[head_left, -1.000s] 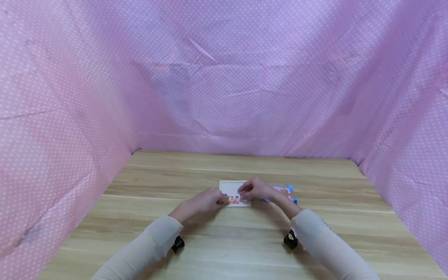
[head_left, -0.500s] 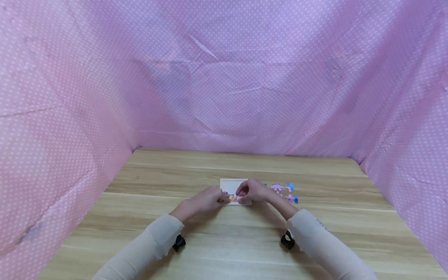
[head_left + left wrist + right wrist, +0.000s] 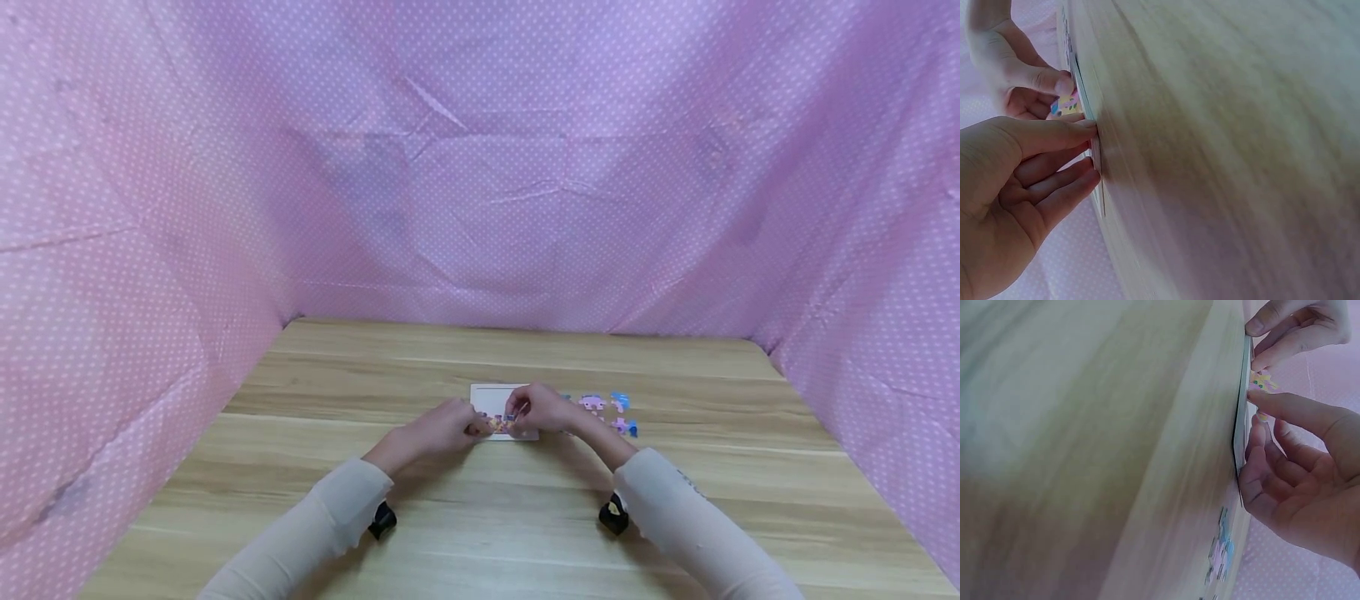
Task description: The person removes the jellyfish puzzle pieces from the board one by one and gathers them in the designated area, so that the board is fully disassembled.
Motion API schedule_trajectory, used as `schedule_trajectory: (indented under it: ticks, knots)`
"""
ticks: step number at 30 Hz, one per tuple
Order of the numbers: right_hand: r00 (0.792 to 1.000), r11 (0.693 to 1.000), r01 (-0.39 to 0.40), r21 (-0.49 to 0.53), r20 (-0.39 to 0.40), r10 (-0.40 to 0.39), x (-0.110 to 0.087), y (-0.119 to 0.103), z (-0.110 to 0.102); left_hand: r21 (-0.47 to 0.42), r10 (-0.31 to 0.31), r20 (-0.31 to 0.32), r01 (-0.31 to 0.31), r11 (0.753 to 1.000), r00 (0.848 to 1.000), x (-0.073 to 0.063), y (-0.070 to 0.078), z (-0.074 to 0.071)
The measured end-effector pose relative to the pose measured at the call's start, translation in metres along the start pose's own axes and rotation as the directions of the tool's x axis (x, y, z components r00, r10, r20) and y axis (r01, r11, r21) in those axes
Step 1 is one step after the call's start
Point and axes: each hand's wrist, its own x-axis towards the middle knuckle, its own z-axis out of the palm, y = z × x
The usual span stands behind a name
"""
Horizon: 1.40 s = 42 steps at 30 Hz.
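A white puzzle tray (image 3: 489, 400) lies on the table between both hands. Along its near side are joined yellow and pink puzzle pieces (image 3: 498, 424); part of them is tilted up, its yellow face (image 3: 1067, 106) showing above the rim. My left hand (image 3: 450, 427) grips the tray's near left edge, thumb at the rim and fingers curled. Bent over the near right part of the tray, my right hand (image 3: 543, 408) pinches a puzzle piece (image 3: 1264, 417) between thumb and fingers, right beside the joined ones. The fingers cover much of that piece.
Several loose puzzle pieces (image 3: 592, 402) lie on the table right of the tray, partly behind the right hand. A wooden table (image 3: 480, 517) stretches around, with a pink dotted cloth (image 3: 480, 208) hanging behind and at both sides. Black wrist straps (image 3: 382, 521) show under the sleeves.
My right hand has shifted slightly left and toward the joined pieces, bringing its piece against them. Those pieces have gone from flat to tilted. My left hand has stayed at the tray.
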Motion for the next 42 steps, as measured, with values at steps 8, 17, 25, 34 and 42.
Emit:
schedule_trajectory:
  ticks: [8,17,25,34,42]
  knots:
    - [1.0,0.999,-0.028,0.046,0.007,0.028,-0.005,0.007,-0.01,-0.046,-0.03,-0.003,0.03,0.998,1.0,-0.003,-0.001,-0.001]
    - [0.998,0.992,-0.032,0.121,0.055,0.025,-0.026,0.014,-0.029,0.001,-0.005,-0.01,0.005,1.0,1.0,-0.003,-0.005,0.0]
    - [0.995,0.988,-0.098,0.121,-0.009,0.1,-0.047,0.021,-0.048,0.003,0.021,-0.03,-0.02,1.0,0.999,-0.002,-0.008,0.001]
    - [0.998,0.995,-0.064,0.07,-0.011,0.065,-0.072,0.033,-0.066,-0.039,0.006,-0.018,-0.007,0.999,1.0,-0.001,-0.006,-0.002]
    - [0.998,0.994,-0.067,0.086,-0.015,0.069,-0.091,0.046,-0.072,-0.027,0.031,-0.026,-0.032,0.999,0.999,0.0,-0.007,-0.001]
